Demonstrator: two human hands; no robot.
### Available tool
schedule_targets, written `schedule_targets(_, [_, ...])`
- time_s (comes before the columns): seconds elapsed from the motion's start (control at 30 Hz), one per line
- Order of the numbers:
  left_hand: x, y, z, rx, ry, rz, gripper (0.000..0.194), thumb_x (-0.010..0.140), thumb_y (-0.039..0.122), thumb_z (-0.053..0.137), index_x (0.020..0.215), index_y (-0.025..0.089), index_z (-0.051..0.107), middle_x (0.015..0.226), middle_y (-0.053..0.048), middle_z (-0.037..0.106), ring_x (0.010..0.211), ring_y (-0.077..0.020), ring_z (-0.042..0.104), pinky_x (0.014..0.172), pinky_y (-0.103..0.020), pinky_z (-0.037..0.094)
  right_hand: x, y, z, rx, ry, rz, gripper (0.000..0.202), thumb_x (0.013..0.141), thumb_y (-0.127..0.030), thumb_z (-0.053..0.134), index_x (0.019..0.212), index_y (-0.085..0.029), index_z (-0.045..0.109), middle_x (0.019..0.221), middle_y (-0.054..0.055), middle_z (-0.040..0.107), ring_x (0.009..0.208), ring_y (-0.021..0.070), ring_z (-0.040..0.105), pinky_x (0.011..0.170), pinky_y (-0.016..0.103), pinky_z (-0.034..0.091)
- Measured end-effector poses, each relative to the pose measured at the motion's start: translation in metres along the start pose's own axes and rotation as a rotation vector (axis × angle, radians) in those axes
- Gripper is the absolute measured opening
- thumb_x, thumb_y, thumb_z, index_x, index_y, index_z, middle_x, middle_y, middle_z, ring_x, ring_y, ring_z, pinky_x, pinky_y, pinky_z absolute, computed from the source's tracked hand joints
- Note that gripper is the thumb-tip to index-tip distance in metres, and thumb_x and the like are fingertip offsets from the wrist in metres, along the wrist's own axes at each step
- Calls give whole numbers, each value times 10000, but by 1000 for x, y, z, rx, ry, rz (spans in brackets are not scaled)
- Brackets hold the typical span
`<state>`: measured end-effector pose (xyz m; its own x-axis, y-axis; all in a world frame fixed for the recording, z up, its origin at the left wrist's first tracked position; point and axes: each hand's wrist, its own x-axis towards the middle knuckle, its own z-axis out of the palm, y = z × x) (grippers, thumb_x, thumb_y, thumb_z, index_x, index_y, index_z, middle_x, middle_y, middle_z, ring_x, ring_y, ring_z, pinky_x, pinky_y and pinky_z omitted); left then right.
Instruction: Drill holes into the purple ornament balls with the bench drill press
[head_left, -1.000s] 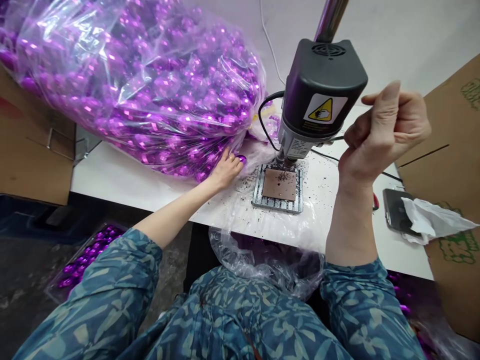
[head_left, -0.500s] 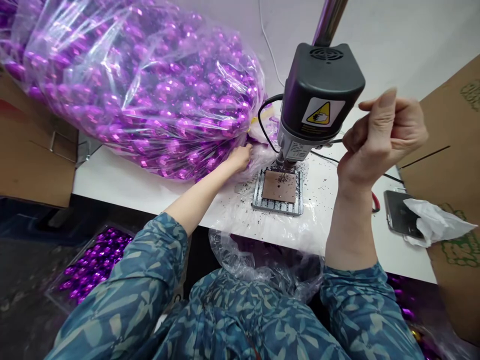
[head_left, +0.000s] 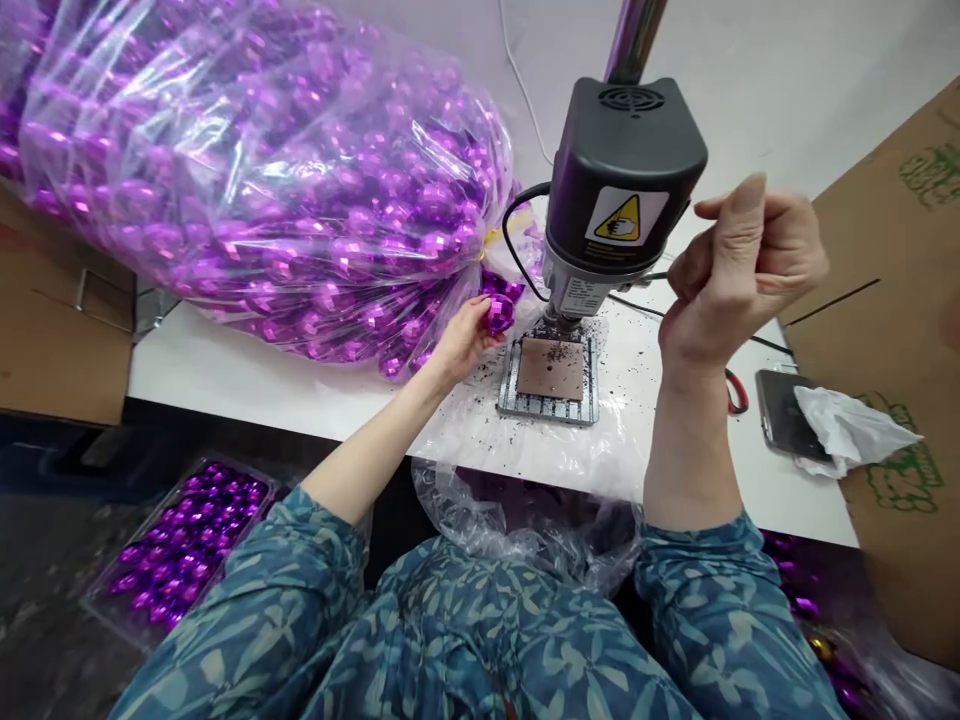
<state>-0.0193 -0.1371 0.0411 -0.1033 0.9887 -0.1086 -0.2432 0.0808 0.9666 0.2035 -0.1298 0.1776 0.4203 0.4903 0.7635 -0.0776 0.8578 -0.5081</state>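
My left hand (head_left: 466, 338) pinches a shiny purple faceted ball (head_left: 500, 314) between thumb and fingers, beside the tied neck of a big clear bag of purple balls (head_left: 322, 210). Just to its right stands a small black drill press (head_left: 626, 170) with a hand-warning label. Under the chuck, a brown square block (head_left: 551, 369) with a small hole lies on the slotted metal base (head_left: 547, 411), with dark shavings scattered around. My right hand (head_left: 742, 265) is closed in a fist at the press's right side, around its lever (head_left: 657, 276), whose end is hidden by my fingers.
Cardboard boxes stand left (head_left: 64, 310) and right (head_left: 892, 300). A phone (head_left: 784, 415) with crumpled white tissue (head_left: 855, 430) and a red-handled tool (head_left: 739, 392) lie on the right of the white table (head_left: 255, 370). Below left is a clear tray of purple balls (head_left: 187, 540); clear plastic (head_left: 525, 530) hangs at the front edge.
My left hand has drawn back from the bag's neck, and a purple ball now shows in its fingers. My right hand keeps its closed pose beside the press. The view has shifted slightly.
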Motion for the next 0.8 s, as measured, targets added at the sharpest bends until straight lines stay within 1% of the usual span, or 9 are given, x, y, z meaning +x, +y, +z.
schedule_targets(0.1, [-20,5,9,-315,-71,-206,173,1062,315,627,1130,173,697,1075,-105,792,992,-215,789,959,-409,698,1,0,0,-27,-7,1,493,852,-595,766,737,-128,658,464,-100,386,349,-8,343,376,188,154])
schedule_targets(0.17, [-31,7,13,-425,-76,-248,107,1034,239,661,1120,182,691,1109,-92,793,1056,-217,792,1010,-436,693,2,0,-1,-73,-14,1,504,854,-613,746,742,-132,649,470,-104,383,354,-15,349,382,181,163])
schedule_targets(0.23, [-40,5,14,-451,-84,-261,111,1006,232,712,1102,187,680,1117,-83,794,1097,-225,792,1048,-464,680,2,0,-1,-125,-18,2,531,850,-651,720,744,-137,641,478,-104,370,364,-19,349,395,180,180])
schedule_targets(0.3, [-43,-3,14,-392,-98,-255,207,957,289,799,1084,192,666,1088,-69,793,1063,-224,795,1043,-476,671,2,0,0,-162,-12,7,580,832,-716,691,739,-146,631,479,-103,344,373,-16,332,409,191,198])
schedule_targets(0.37, [-44,-16,14,-256,-114,-222,383,851,343,917,1089,200,654,1036,-47,794,975,-209,793,999,-458,665,2,0,0,-197,-3,13,633,814,-784,652,738,-156,620,480,-99,331,385,-9,310,427,209,218])
schedule_targets(0.43, [-41,-30,14,-101,-111,-151,546,710,339,1020,1086,202,649,972,-25,794,916,-187,778,970,-409,642,1,-1,1,-240,-1,16,666,813,-829,606,749,-166,612,485,-92,334,405,-1,303,451,222,238])
schedule_targets(0.5, [-36,-43,15,-17,-71,-68,619,615,331,1066,1049,201,644,930,-7,785,906,-170,760,957,-360,616,0,-1,2,-272,-5,13,678,822,-852,565,756,-178,606,493,-85,331,420,8,296,468,235,244])
schedule_targets(0.6, [-25,-53,17,-19,-34,-20,626,618,416,1057,1020,205,626,954,-8,783,928,-172,754,935,-341,605,-1,-1,2,-301,-20,12,669,837,-863,529,761,-203,599,511,-71,317,431,27,290,473,262,243])
schedule_targets(0.8, [-11,-56,25,97,-119,47,570,720,442,1002,1074,214,618,1020,-43,817,1041,-222,770,1014,-382,577,-3,-1,1,-402,-42,42,682,856,-895,440,798,-227,568,548,-44,332,484,63,313,520,296,282])
